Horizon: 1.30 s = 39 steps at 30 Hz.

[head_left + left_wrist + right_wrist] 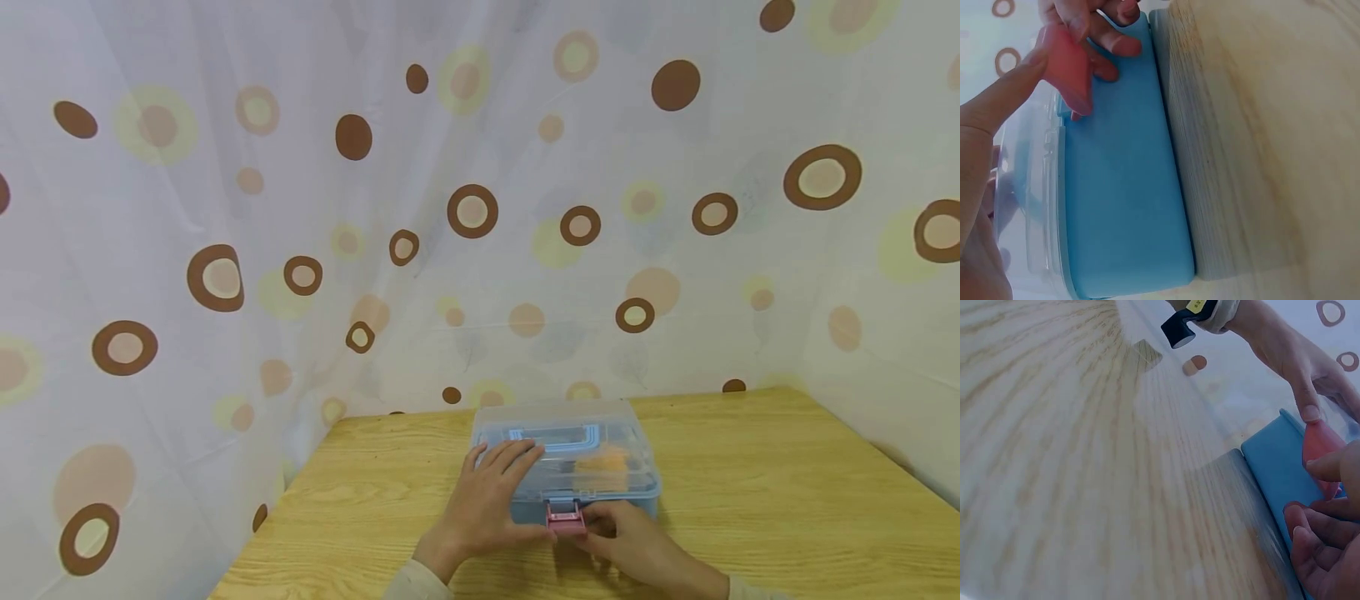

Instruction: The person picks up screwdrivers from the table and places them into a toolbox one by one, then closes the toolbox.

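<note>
A blue plastic storage box (1122, 187) with a clear lid (525, 479) stands on the table, its pink latch (566, 523) tilted outward at the front. My left hand (491, 500) lies over the lid's left part with fingers spread, its thumb touching the latch's edge. From the other side my right hand (637, 537) pinches the latch between thumb and forefinger, the other fingers loosely curled near the box's front wall. Through the lid an orange thing (603, 468) shows, too blurred to tell its kind. A light blue carrying handle (573, 442) lies on the lid.
The wooden table (772, 483) extends to both sides of the box. A white curtain (510, 275) with brown and yellow circles hangs behind it and along both sides. In the right wrist view a dark camera mount (1188, 328) sits on the left wrist.
</note>
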{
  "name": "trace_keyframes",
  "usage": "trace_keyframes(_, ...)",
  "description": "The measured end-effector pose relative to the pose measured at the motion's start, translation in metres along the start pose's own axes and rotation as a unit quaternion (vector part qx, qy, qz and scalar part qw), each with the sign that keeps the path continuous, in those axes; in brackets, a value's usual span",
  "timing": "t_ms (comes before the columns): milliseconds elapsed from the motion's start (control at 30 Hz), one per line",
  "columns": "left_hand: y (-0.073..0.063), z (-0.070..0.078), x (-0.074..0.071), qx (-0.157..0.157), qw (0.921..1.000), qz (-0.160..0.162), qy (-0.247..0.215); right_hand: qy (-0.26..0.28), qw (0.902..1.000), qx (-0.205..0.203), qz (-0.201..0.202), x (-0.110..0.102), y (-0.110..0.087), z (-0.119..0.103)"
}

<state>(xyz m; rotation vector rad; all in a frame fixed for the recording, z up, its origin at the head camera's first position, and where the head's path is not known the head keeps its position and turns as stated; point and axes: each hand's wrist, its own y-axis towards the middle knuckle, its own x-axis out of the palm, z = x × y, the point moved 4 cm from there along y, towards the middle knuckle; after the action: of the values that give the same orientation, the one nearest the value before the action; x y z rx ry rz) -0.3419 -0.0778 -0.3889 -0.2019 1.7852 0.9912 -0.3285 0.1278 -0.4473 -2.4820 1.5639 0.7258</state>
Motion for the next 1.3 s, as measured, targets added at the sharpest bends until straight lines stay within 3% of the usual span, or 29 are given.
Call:
trace_keyframes(233,0.0013,-0.0018,-0.0005,-0.012,0.9990,0.023,-0.036,-0.012,0.9999,-0.006,-0.002,-0.0006,0.0006,-0.0009)
trace_keyframes(767,0.0048,0.0016,0.0048,-0.042,0.9946,0.089,-0.032,-0.027,0.9994,-0.020,0.012,0.0020,0.0011,-0.0017)
trace_keyframes(1300,0.0075,0.0055,0.0009,-0.055,0.9929,0.098,-0.039,-0.029,0.9983,0.041,0.028,0.0036,-0.0015,0.0010)
